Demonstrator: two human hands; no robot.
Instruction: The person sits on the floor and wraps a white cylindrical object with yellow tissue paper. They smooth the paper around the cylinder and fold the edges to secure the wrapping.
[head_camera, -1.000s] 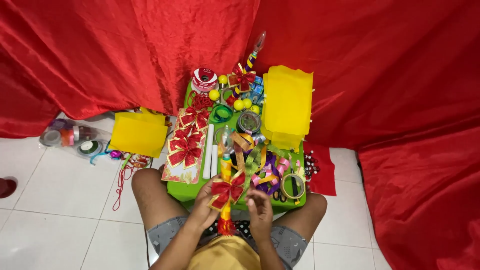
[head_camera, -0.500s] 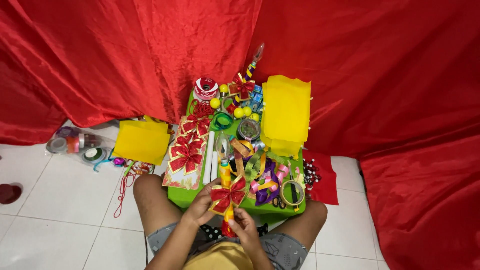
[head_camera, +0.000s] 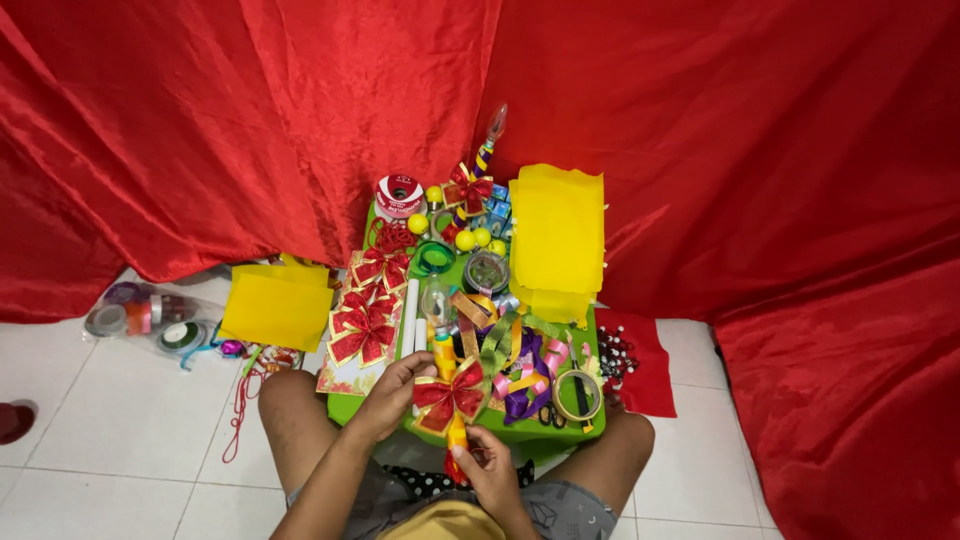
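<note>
I sit cross-legged on the floor behind a small green table (head_camera: 353, 406). My left hand (head_camera: 393, 394) pinches the left edge of a red and gold ribbon bow (head_camera: 449, 396) held over the table's near edge. My right hand (head_camera: 487, 467) grips the bow's yellow and red tail (head_camera: 456, 437) just below it. Several finished red bows (head_camera: 362, 325) lie in a row on the table's left side. A tangle of coloured ribbon pieces (head_camera: 520, 365) lies to the right of the bow.
Yellow sheets (head_camera: 557, 238) lie stacked on the table's right; another yellow stack (head_camera: 276, 304) lies on the tiles at left, beside ribbon spools (head_camera: 140, 317). A red ribbon spool (head_camera: 399, 195), yellow balls (head_camera: 466, 240), tape rolls (head_camera: 577, 394) and scissors (head_camera: 549, 413) crowd the table. Red cloth (head_camera: 750, 150) hangs behind.
My right hand has dropped from the bow's right side down to its tail, nearer my lap. The bow stays over the table's front edge with my left hand on it.
</note>
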